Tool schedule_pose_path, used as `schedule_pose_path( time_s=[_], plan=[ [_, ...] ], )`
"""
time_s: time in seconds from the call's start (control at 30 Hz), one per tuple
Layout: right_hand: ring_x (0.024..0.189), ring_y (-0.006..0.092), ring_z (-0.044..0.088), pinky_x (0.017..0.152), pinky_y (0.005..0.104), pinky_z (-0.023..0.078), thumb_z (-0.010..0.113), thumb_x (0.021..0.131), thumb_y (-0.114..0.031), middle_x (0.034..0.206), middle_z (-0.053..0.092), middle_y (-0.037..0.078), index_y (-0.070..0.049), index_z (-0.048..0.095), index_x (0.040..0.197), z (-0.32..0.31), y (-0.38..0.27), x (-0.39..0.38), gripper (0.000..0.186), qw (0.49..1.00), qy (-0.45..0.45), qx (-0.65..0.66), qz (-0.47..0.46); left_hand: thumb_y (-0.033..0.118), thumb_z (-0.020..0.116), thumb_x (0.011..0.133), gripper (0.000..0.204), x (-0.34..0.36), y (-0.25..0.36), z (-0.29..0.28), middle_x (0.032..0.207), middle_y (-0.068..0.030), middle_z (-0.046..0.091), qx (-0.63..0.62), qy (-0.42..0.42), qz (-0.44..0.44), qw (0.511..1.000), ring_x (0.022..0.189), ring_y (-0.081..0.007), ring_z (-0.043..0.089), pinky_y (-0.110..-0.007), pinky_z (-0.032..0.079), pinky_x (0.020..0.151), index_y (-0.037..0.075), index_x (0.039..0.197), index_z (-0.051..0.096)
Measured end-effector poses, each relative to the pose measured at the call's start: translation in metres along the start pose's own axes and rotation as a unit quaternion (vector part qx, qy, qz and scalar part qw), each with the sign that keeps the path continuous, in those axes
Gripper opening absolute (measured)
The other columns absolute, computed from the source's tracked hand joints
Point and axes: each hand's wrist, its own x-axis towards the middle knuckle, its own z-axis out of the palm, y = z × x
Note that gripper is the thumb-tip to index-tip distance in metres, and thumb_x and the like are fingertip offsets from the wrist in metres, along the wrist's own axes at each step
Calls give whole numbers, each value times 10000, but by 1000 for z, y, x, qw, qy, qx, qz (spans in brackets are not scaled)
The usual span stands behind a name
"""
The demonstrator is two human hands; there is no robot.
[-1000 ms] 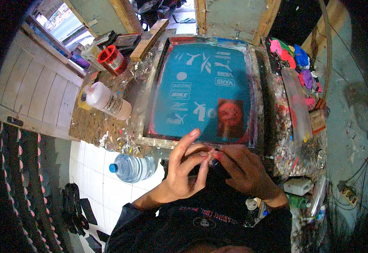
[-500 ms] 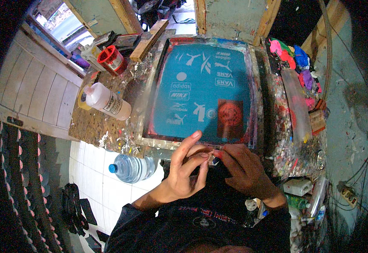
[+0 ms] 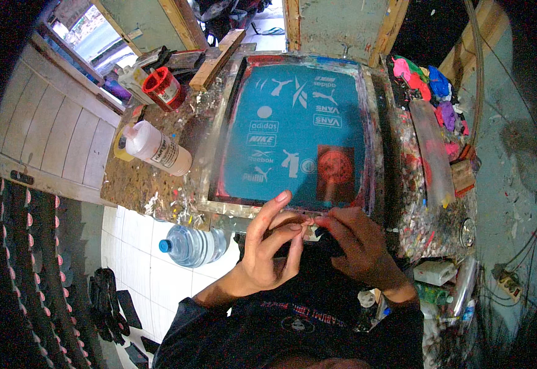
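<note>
My left hand (image 3: 269,249) is closed in a pinch, its index finger lifted toward the frame. Facing it, my right hand (image 3: 362,246) pinches too, with fingertips nearly meeting those of the left. Between them is a small pale, flat piece (image 3: 311,232), mostly hidden by the fingers; its kind cannot be made out. Just beyond the hands lies a screen-printing frame (image 3: 216,154) with teal mesh (image 3: 293,135) bearing several pale designs. A red rectangular patch (image 3: 336,175) with a round design shows at the mesh's near right.
Left on the paint-spattered table stand a plastic bottle (image 3: 165,149), a red tub (image 3: 165,89) and a wooden block (image 3: 219,58). Colourful rags (image 3: 431,83) and a long translucent strip (image 3: 431,150) lie on the right. A large water bottle (image 3: 194,245) is below at left.
My right fingers have shifted slightly right, away from the left fingertips. The left hand has barely moved; the pale piece shows a little differently between them.
</note>
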Motion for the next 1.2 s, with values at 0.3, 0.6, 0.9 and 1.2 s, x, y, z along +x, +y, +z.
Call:
schedule_pose_path(
  time_s=[0.3,0.6,0.9,1.2],
  plan=[
    [1072,355,585,899,434,498,727,631,-133,1179,560,154,-36,590,1232,3,2,-1,624,1000,4,-23,13,-142,640,800,291,-8,-1,3,1346,-347,432,-61,29,18,998,971,-339,674,-378,564,832,-86,1050,501],
    [885,276,679,779,361,552,746,731,-54,981,680,93,-91,710,1013,-19,9,1,287,985,144,69,71,95,551,568,177,13,-8,-25,970,-176,660,-107,-247,265,926,968,-273,648,-527,498,1031,-9,706,593],
    [950,293,677,824,383,547,684,723,-57,1068,675,123,-75,714,1081,-29,2,13,360,979,35,199,3,177,592,660,162,23,-10,-31,806,-70,575,-35,-347,391,852,788,-209,605,-544,425,1098,28,720,612],
    [948,296,679,827,382,549,717,668,-106,1067,680,125,-86,713,1105,-31,1,13,437,990,-24,141,-10,196,549,729,270,22,-13,-42,1065,-112,629,24,-396,414,819,1066,-249,589,-564,342,1132,26,906,661]
  ],
)
